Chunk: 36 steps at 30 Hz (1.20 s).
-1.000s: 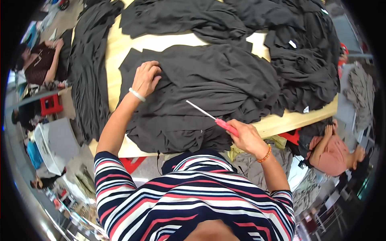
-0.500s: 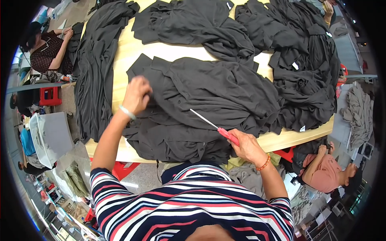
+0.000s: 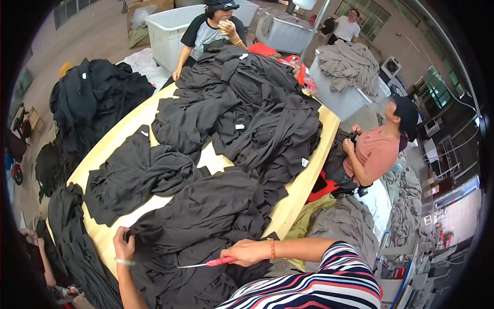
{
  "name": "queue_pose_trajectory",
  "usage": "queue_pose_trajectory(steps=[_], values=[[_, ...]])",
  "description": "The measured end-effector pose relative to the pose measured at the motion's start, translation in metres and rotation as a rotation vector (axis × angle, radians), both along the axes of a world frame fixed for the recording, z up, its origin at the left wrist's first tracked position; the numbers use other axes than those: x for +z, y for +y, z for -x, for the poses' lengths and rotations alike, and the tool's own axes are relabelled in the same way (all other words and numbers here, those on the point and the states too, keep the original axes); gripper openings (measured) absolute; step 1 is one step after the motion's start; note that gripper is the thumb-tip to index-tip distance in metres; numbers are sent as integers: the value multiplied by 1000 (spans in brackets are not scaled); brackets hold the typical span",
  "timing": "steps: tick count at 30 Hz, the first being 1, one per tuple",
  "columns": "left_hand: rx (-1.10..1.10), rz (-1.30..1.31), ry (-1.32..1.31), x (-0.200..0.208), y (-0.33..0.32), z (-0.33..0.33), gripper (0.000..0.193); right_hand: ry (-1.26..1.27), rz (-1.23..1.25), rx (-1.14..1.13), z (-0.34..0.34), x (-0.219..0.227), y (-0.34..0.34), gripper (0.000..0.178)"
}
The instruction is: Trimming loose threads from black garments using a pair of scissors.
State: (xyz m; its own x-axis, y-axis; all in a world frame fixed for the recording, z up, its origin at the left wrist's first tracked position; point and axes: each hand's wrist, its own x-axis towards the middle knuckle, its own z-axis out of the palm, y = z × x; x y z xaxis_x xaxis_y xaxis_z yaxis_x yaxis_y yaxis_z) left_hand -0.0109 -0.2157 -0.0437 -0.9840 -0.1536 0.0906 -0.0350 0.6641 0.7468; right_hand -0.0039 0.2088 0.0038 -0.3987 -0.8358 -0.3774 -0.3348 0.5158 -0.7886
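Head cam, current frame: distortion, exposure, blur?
Head view: fisheye bends the edge of the table, and the corners go black. Head view: the dark garments show low contrast, so folds partly merge. Head view: the bright patch near the right rim looks washed out. Head view: the right hand and red-handled tool show no obvious motion blur.

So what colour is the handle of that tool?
The handle is pinkish red; the head view shows it best.

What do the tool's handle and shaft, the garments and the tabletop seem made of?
Handle: probably plastic, smooth and evenly pink.
Shaft: likely metal, thin, straight and pale.
Garments: matt cloth, draping in loose folds; fibre unclear.
Tabletop: perhaps smooth wood or laminate, from its pale yellow colour.
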Motion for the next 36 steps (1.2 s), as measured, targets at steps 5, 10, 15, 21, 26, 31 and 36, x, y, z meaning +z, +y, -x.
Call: queue_pose_trajectory(steps=[5, 10, 15, 21, 26, 31, 36], values=[[-187, -150, 398, 142, 50, -37, 14, 27, 119, -11, 20, -9, -64, 34], [-134, -208, 458, 203, 53, -83, 39, 283, 31, -17, 77, -80, -43, 55], [-4, -182, 382, 181, 19, -84, 18, 747, -11, -257, 120, -55, 30, 45], [222, 182, 559, 154, -45, -12, 19, 1306, -41, -87, 186, 33, -11, 20], [520, 441, 394, 114, -128, 58, 26, 1011, -166, -133, 246, 65, -73, 30], [387, 338, 143, 37, -85, 12, 45, 639, -90, -90, 197, 34, -54, 30], [383, -100, -375, -37, 29, -125, 27, 86, -198, -387, 114, 1, -16, 21]])
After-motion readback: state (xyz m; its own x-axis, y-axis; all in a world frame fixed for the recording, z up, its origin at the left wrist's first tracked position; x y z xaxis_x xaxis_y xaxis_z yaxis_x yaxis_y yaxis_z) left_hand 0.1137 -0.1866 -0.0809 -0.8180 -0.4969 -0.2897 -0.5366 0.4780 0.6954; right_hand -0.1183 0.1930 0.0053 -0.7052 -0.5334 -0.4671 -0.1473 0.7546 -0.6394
